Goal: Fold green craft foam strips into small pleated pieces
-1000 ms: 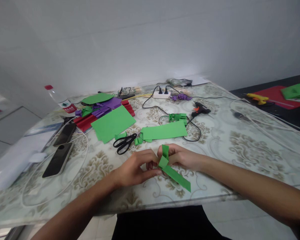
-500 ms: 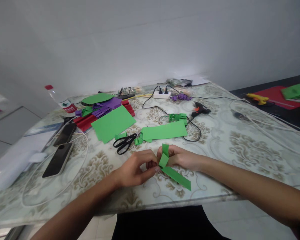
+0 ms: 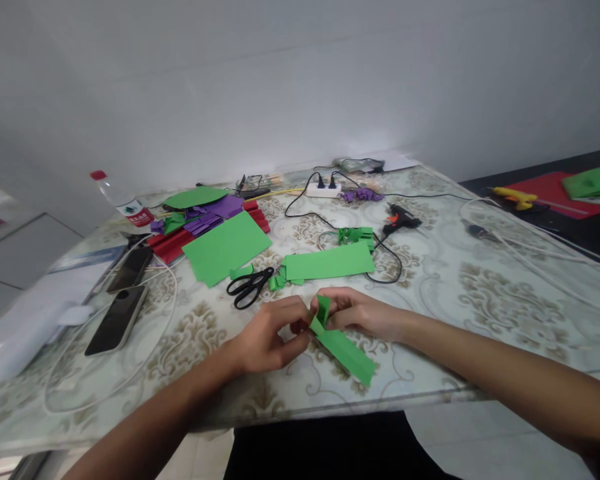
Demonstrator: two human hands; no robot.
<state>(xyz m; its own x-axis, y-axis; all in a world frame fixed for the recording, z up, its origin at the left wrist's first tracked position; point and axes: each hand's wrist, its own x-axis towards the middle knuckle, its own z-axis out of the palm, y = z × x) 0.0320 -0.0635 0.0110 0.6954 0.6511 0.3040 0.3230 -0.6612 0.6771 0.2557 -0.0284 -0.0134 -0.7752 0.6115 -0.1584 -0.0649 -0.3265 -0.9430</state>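
Note:
Between my hands is a green paper strip [image 3: 347,355], folded or looped at its upper end, with its long tail slanting down to the right over the table. My left hand [image 3: 275,335] pinches the strip at the fold from the left. My right hand [image 3: 357,315] has its fingers curled around the upper end from the right; its fingertips are partly hidden behind the paper. Just beyond my hands lie a wide green paper band [image 3: 330,261], some small folded green pieces [image 3: 279,277] and black-handled scissors [image 3: 250,288].
Green sheets [image 3: 227,247] and purple and red paper lie at the left, near a bottle [image 3: 133,208] and two phones [image 3: 117,320]. A black glue gun [image 3: 401,219] and a power strip [image 3: 323,190] are farther back. A yellow glue gun [image 3: 516,197] rests at the right. Cables cross the patterned tabletop.
The strip has turned in my hands: its upper end has folded down into a loop and the tail shows broader. My fingers have shifted slightly; the table things have stayed put.

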